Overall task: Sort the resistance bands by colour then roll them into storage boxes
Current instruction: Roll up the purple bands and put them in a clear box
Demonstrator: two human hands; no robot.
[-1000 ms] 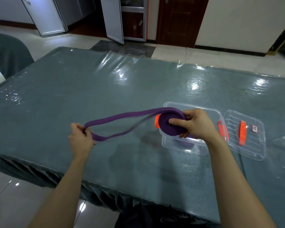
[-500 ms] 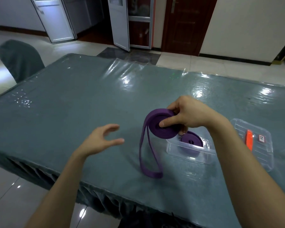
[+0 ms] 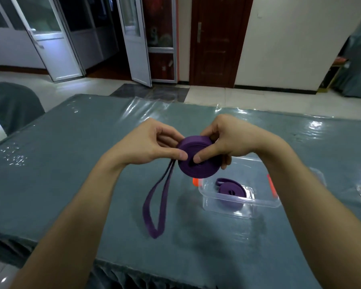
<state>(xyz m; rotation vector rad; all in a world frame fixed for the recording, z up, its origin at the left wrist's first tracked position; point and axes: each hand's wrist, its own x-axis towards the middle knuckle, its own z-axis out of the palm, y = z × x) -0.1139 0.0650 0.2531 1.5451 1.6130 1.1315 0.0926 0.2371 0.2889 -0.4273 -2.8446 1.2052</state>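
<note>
Both hands held a coiled purple band [image 3: 198, 163] above the table [image 3: 67, 167]. The left hand [image 3: 152, 144] pinched the coil's left edge, thumb in front and fingers behind. The right hand [image 3: 227, 140] gripped it from the other side, thumb pressed near the centre of its face and fingers curled round the back. An unrolled loop [image 3: 154, 207] hung from the coil, its end resting on the table. Just right of it stood a clear box [image 3: 264, 202] with a second band [image 3: 231, 190] coiled inside.
</note>
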